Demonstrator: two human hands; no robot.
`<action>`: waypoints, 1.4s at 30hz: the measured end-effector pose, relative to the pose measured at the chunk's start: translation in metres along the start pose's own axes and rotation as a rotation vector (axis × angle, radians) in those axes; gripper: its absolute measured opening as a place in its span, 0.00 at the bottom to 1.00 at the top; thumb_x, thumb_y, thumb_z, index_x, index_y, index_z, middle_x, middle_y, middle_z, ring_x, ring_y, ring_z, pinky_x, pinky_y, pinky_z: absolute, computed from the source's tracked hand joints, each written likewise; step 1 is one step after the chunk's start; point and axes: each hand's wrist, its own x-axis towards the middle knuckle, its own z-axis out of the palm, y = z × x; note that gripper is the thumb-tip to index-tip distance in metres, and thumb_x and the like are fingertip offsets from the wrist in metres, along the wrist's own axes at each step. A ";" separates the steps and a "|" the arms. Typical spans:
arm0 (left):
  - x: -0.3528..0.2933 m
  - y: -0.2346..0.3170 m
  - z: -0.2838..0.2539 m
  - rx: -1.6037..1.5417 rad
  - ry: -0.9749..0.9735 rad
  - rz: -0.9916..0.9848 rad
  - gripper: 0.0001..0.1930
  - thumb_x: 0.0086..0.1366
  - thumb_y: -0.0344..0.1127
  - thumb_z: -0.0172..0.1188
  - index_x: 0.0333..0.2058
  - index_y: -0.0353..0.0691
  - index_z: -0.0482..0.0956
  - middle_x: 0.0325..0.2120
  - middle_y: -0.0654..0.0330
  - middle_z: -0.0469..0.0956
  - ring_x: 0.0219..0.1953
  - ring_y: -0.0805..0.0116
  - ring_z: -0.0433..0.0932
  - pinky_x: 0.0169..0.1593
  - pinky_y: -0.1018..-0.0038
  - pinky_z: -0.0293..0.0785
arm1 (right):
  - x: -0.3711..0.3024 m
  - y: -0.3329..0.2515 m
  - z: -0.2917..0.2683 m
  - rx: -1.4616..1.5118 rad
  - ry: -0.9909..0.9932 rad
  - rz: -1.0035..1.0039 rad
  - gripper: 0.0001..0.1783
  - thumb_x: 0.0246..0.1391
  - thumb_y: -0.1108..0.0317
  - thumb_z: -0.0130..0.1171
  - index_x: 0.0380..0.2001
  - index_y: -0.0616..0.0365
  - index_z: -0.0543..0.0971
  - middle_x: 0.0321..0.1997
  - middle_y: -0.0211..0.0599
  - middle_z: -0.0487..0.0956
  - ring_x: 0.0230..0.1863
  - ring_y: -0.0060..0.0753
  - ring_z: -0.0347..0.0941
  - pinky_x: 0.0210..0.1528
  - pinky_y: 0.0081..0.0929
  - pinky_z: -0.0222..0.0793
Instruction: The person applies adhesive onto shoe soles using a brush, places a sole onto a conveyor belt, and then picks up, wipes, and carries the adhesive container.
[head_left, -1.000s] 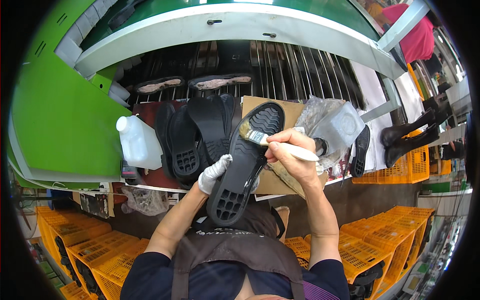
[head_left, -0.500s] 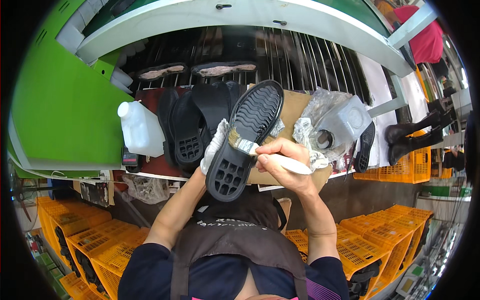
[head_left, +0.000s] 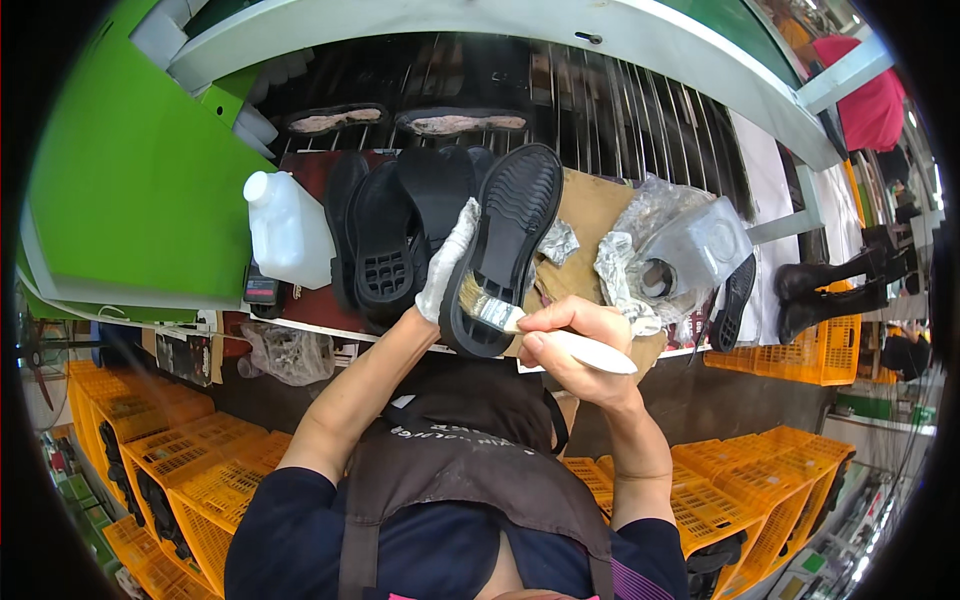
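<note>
Clearly, right fingers pinch a paintbrush at a black shoe sole, whose left side gloved left fingers clasp.

Extends a bare left forearm inward to a white cloth-gloved left hand stretched in a clasp, and a bare right forearm to an ungloved right hand curled in a pinch grip.
</note>
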 end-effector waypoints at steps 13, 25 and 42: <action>-0.006 -0.010 0.017 -0.003 0.046 -0.261 0.22 0.72 0.49 0.43 0.50 0.37 0.73 0.40 0.54 0.80 0.34 0.62 0.82 0.38 0.67 0.83 | 0.017 -0.018 -0.016 -0.042 -0.253 -0.059 0.07 0.49 0.75 0.63 0.32 0.66 0.79 0.25 0.37 0.82 0.25 0.24 0.79 0.28 0.18 0.73; -0.020 -0.008 -0.018 0.164 -0.096 -0.495 0.14 0.70 0.33 0.44 0.46 0.30 0.73 0.39 0.50 0.78 0.36 0.63 0.81 0.39 0.71 0.81 | 0.047 -0.005 -0.024 0.100 -0.555 0.016 0.09 0.48 0.73 0.65 0.32 0.67 0.80 0.30 0.42 0.82 0.31 0.32 0.80 0.35 0.24 0.74; -0.035 -0.008 -0.077 0.239 -0.194 -0.644 0.14 0.68 0.28 0.49 0.50 0.30 0.71 0.45 0.52 0.77 0.44 0.68 0.80 0.47 0.75 0.80 | 0.087 0.007 -0.039 0.119 -1.016 0.151 0.06 0.49 0.78 0.63 0.33 0.67 0.82 0.32 0.42 0.81 0.34 0.35 0.78 0.36 0.28 0.70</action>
